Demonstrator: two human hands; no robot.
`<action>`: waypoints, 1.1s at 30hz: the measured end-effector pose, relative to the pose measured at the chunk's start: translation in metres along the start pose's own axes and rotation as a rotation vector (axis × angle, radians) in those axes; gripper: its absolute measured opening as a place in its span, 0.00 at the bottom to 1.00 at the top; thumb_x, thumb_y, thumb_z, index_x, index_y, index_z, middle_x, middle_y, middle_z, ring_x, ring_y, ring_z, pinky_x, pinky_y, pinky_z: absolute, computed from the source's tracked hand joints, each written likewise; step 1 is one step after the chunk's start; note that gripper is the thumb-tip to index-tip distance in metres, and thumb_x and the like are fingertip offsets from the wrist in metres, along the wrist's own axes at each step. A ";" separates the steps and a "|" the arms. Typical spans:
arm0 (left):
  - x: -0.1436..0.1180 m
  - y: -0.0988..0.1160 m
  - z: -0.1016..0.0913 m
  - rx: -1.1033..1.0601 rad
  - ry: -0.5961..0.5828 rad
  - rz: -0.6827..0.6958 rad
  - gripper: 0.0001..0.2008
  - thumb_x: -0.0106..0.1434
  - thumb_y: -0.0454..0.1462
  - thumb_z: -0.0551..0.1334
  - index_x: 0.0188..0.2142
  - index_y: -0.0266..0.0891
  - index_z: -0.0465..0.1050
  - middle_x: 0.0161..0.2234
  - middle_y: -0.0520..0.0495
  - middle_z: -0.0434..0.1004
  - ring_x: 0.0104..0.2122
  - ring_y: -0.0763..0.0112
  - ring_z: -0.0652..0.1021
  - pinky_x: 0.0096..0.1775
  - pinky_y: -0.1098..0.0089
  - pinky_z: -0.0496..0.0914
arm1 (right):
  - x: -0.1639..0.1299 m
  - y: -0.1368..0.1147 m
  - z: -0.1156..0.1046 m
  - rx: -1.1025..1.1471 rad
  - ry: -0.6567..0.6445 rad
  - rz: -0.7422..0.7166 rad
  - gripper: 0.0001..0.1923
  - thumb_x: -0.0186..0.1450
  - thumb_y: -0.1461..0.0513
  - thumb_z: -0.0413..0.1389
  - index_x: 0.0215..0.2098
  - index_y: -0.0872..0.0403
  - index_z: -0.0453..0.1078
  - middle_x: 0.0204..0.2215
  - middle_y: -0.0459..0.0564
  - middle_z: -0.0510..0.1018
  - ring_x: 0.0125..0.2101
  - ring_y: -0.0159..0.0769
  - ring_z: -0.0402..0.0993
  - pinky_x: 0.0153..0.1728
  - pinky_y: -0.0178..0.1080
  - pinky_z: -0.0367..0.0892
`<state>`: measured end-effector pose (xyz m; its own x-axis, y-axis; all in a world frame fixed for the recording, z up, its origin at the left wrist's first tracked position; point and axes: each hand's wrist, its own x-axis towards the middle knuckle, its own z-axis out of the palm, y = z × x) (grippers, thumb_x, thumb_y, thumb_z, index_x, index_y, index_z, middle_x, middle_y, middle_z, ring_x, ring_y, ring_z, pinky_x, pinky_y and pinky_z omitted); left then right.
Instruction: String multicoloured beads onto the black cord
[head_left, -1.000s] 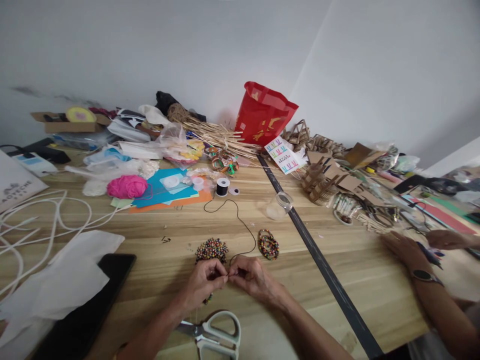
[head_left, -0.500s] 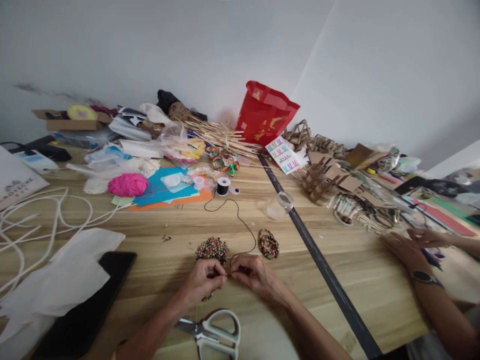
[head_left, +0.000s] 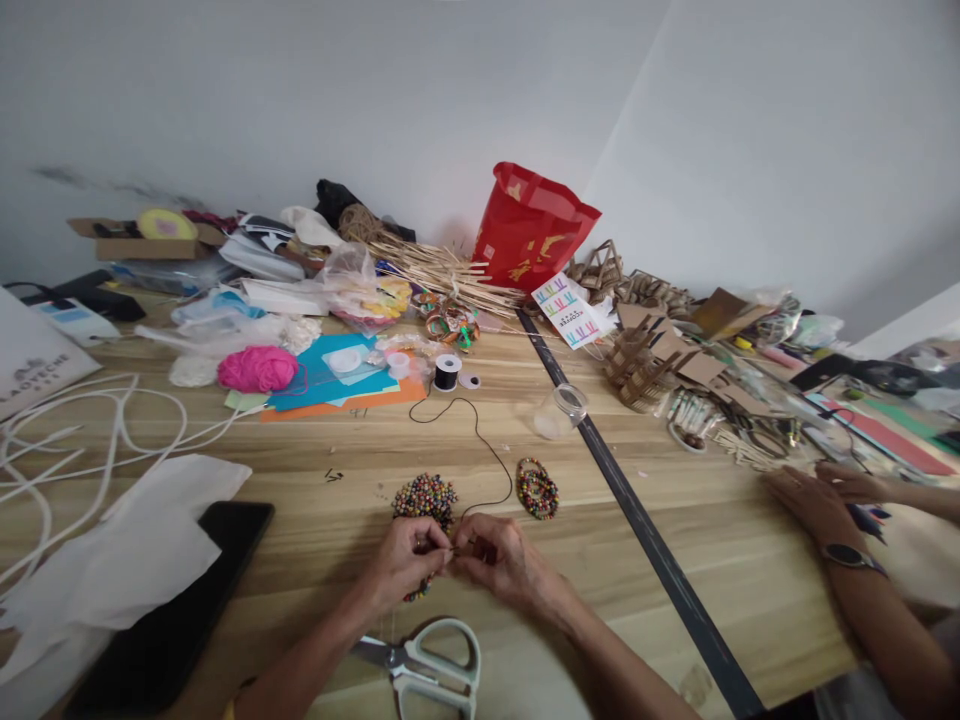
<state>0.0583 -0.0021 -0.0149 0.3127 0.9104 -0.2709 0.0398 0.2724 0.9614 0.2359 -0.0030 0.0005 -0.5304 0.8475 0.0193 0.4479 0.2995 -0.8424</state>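
My left hand (head_left: 411,558) and my right hand (head_left: 499,562) meet fingertip to fingertip over the table, both pinched closed. A black cord (head_left: 489,452) runs from a spool (head_left: 447,372) down to my right fingers, which grip it. What my left fingertips pinch is very small, apparently the cord's end or a bead on it; I cannot tell which. Behind my left hand lies a heap of multicoloured beads (head_left: 424,496). A short beaded strand (head_left: 418,592) shows below that hand, partly hidden. Finished-looking beaded loops (head_left: 538,489) lie to the right.
White-handled scissors (head_left: 439,660) lie in front of my forearms. A black phone-like slab (head_left: 180,600) under white paper is at left. A clear cup (head_left: 561,411) stands near the dark strip (head_left: 645,540). A co-worker's hands (head_left: 817,500) work at right, beside woven baskets (head_left: 637,365).
My right hand has shifted slightly left, so its fingertips now touch or nearly touch my left fingertips. The beaded strand below my left hand shows a little more.
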 end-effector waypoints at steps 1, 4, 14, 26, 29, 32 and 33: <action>0.000 0.000 0.000 0.009 0.000 0.007 0.08 0.45 0.38 0.63 0.20 0.35 0.69 0.15 0.52 0.69 0.18 0.75 0.68 0.22 0.74 0.61 | 0.000 0.000 0.001 0.007 -0.005 0.014 0.04 0.57 0.69 0.57 0.31 0.57 0.68 0.21 0.41 0.69 0.20 0.25 0.60 0.21 0.27 0.54; 0.000 0.000 0.002 0.033 -0.001 0.039 0.07 0.45 0.38 0.62 0.19 0.35 0.69 0.16 0.51 0.69 0.19 0.74 0.69 0.23 0.74 0.61 | -0.001 0.001 0.002 0.022 -0.001 0.044 0.04 0.58 0.69 0.56 0.31 0.57 0.67 0.21 0.40 0.68 0.20 0.24 0.60 0.21 0.27 0.53; -0.002 0.000 0.004 0.039 -0.001 0.054 0.07 0.46 0.38 0.62 0.20 0.35 0.69 0.16 0.52 0.69 0.19 0.74 0.69 0.24 0.74 0.61 | 0.001 0.003 0.005 -0.015 0.043 0.040 0.01 0.58 0.67 0.56 0.30 0.57 0.69 0.23 0.44 0.73 0.22 0.26 0.65 0.22 0.27 0.57; -0.003 0.001 0.005 0.031 0.013 0.044 0.06 0.46 0.37 0.62 0.20 0.36 0.69 0.16 0.53 0.69 0.19 0.75 0.68 0.23 0.74 0.61 | 0.002 0.002 0.001 -0.061 0.041 -0.023 0.03 0.58 0.69 0.56 0.29 0.57 0.72 0.23 0.44 0.73 0.22 0.27 0.63 0.24 0.28 0.58; -0.002 -0.001 0.005 0.017 0.012 0.041 0.07 0.46 0.38 0.63 0.21 0.36 0.68 0.16 0.52 0.70 0.19 0.74 0.69 0.24 0.73 0.62 | 0.003 -0.001 -0.001 -0.098 0.026 -0.073 0.05 0.59 0.68 0.55 0.30 0.57 0.73 0.25 0.47 0.75 0.24 0.29 0.66 0.26 0.29 0.60; -0.001 -0.002 0.005 0.010 -0.002 0.031 0.07 0.46 0.39 0.62 0.21 0.36 0.68 0.17 0.52 0.70 0.19 0.74 0.69 0.24 0.73 0.61 | 0.003 -0.003 -0.004 -0.112 0.004 -0.116 0.06 0.60 0.68 0.54 0.30 0.57 0.73 0.26 0.49 0.76 0.26 0.31 0.68 0.27 0.30 0.61; -0.001 -0.002 0.005 0.013 -0.007 0.033 0.07 0.46 0.39 0.62 0.21 0.36 0.68 0.17 0.52 0.70 0.19 0.74 0.69 0.24 0.74 0.61 | 0.003 -0.004 -0.005 -0.110 -0.002 -0.116 0.06 0.60 0.68 0.54 0.30 0.57 0.73 0.27 0.49 0.76 0.26 0.31 0.68 0.27 0.30 0.61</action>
<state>0.0624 -0.0050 -0.0160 0.3206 0.9166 -0.2388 0.0416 0.2382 0.9703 0.2363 0.0001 0.0061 -0.5848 0.8034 0.1119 0.4593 0.4417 -0.7707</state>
